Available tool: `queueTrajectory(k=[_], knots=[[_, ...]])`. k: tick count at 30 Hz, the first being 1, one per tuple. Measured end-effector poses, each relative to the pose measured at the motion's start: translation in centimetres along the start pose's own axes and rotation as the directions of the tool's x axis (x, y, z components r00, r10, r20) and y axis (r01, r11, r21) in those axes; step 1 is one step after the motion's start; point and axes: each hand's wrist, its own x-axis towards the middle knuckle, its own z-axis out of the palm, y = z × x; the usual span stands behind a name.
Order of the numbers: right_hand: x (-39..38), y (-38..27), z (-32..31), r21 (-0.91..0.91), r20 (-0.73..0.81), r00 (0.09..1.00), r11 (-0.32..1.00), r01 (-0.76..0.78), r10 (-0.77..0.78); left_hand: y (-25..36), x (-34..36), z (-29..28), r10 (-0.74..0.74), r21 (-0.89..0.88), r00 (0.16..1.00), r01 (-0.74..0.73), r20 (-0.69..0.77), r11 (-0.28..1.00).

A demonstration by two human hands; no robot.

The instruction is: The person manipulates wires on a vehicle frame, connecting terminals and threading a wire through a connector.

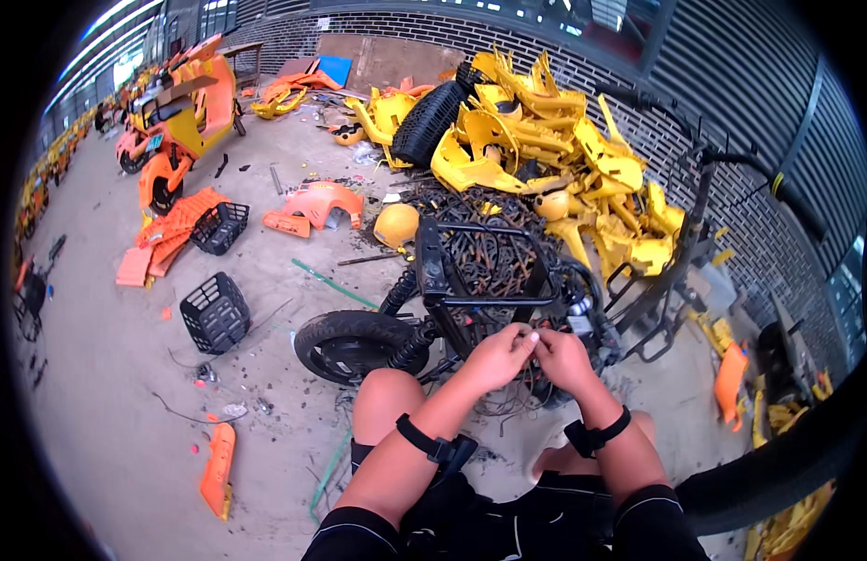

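Observation:
In front of my knees stands a stripped electric scooter frame (pixel 494 301) of black metal tubes, its rear wheel (pixel 354 346) to the left and its handlebar (pixel 732 159) up at the right. My left hand (pixel 501 358) and my right hand (pixel 561 357) meet just over the near side of the frame. Both are closed, fingertips pinched together; whatever lies between them is too small or hidden to make out. Wiring and small parts (pixel 580 323) show on the frame right behind my hands.
A heap of yellow body panels (pixel 545 140) and a pile of dark metal parts (pixel 494 252) lie beyond the frame. Black baskets (pixel 215 313) and orange panels (pixel 218 472) are scattered at left. An orange scooter (pixel 186 122) stands at far left. A dark tyre (pixel 770 477) curves at lower right.

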Motion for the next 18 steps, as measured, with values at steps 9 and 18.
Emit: queueTrajectory(k=[9,18], knots=[[-0.7,5.4,0.2,0.373,-0.184,0.977,0.927,-0.035,0.111,0.4,0.2,1.7,-0.077,0.074,0.996,0.081,-0.045,0.994],[-1.4,8.0,1.0,0.345,-0.228,0.970,0.925,0.160,-0.083,3.2,1.3,2.6,-0.106,-0.141,0.993,0.099,-0.042,0.985]])
